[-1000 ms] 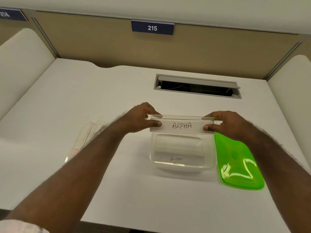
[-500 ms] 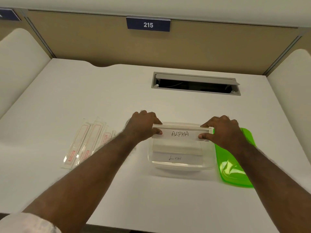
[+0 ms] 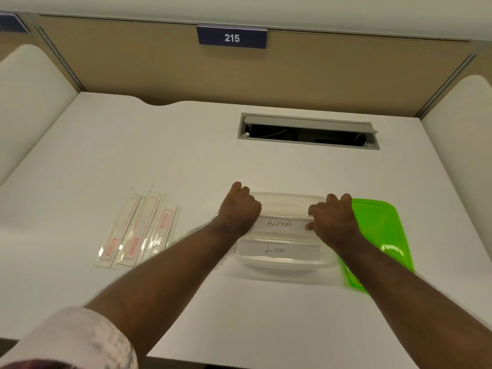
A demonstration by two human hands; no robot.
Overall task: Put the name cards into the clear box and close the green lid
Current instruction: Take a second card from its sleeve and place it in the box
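While my left hand (image 3: 239, 209) and right hand (image 3: 332, 217) each pinch an end of the ALPHA card (image 3: 279, 224), it sits low inside the clear box (image 3: 287, 263) at the tabletop's (image 3: 159, 145) centre. At 6 o'clock of it lies the LION card (image 3: 277, 250). Touching the box at 3 o'clock lies the green lid (image 3: 380, 225); well apart at 9 o'clock, plastic sleeves (image 3: 138, 230).

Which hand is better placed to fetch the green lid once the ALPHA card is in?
Probably the right hand: the green lid lies right beside it, right of the clear box. The left hand would need to cross over.
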